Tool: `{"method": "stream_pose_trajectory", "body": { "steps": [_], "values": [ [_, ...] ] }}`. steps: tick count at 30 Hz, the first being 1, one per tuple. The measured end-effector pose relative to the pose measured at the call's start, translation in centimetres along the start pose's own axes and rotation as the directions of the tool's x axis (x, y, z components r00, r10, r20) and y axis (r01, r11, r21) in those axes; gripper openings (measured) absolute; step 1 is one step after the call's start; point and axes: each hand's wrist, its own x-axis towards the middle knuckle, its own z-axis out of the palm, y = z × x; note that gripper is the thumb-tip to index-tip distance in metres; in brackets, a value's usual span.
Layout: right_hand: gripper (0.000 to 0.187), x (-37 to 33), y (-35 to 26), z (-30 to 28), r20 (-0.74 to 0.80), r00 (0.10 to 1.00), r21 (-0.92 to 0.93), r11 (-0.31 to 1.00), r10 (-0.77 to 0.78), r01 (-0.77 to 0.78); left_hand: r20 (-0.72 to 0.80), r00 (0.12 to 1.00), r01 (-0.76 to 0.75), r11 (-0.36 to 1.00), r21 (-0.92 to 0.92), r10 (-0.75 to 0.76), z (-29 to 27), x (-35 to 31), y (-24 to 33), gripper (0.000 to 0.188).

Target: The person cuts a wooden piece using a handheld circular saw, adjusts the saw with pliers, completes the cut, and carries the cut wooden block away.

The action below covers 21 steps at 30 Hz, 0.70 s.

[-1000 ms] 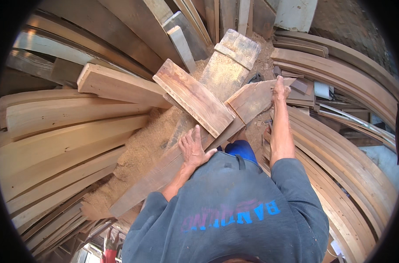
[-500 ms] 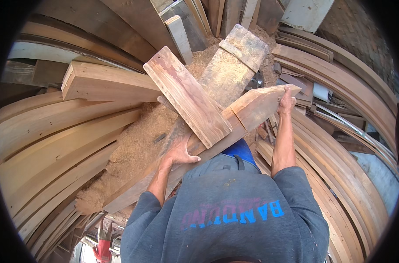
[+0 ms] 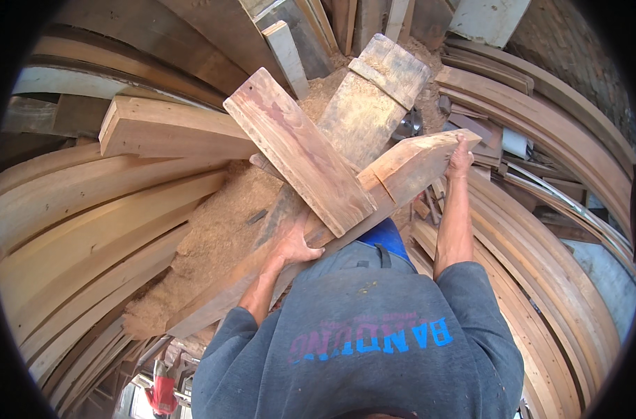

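A long, thick wooden beam (image 3: 410,174) lies slantwise in front of me, its cut, angled end at the far right. My right hand (image 3: 459,159) is closed round that end, fingers on the upper edge. Toward the beam's left part, my left hand (image 3: 293,246) grips it, the thumb along the near face and the fingers partly hidden. Across the beam rests a shorter reddish-brown board (image 3: 297,150), whose near end lies just right of my left hand. A thin dark line crosses the beam beside the board.
A worn plank (image 3: 365,105) with a crosspiece lies beneath. Sawdust (image 3: 216,234) is heaped at left. Stacked timbers (image 3: 101,202) flank me on the left and more boards (image 3: 534,279) on the right. A person in red (image 3: 164,394) is at the lower left.
The shorter board's near end has shifted slightly right along the beam, closer to the dark line. Both hands keep their hold on the beam, my left a little farther right.
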Motion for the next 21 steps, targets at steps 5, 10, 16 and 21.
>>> {"method": "stream_pose_trajectory", "body": {
  "steps": [5, 10, 16, 21],
  "values": [
    [0.053, -2.3, -2.1, 2.3, 0.048, 0.995, 0.124, 0.988, 0.085, -0.090, 0.011, 1.000, 0.023, 1.000, -0.001, -0.023, -0.3, 0.1, -1.0, 0.116],
    [0.056, 2.2, 0.6, 1.2, -0.051, 0.992, -0.231, 0.968, -0.115, 0.100, 0.128, 0.986, -0.073, 0.963, -0.258, 0.109, -1.9, 2.0, -2.0, 0.109],
    [0.062, 2.1, -2.3, 5.2, -0.033, 0.992, -0.273, 0.956, -0.123, 0.109, 0.015, 0.999, -0.039, 0.979, -0.202, 0.043, -1.5, 2.3, -1.1, 0.112],
    [0.073, 7.2, -2.7, 6.6, -0.108, 0.953, -0.416, 0.884, -0.283, 0.215, 0.010, 0.994, 0.111, 0.986, -0.126, -0.111, -2.7, 4.0, 2.9, 0.105]
  ]
}}
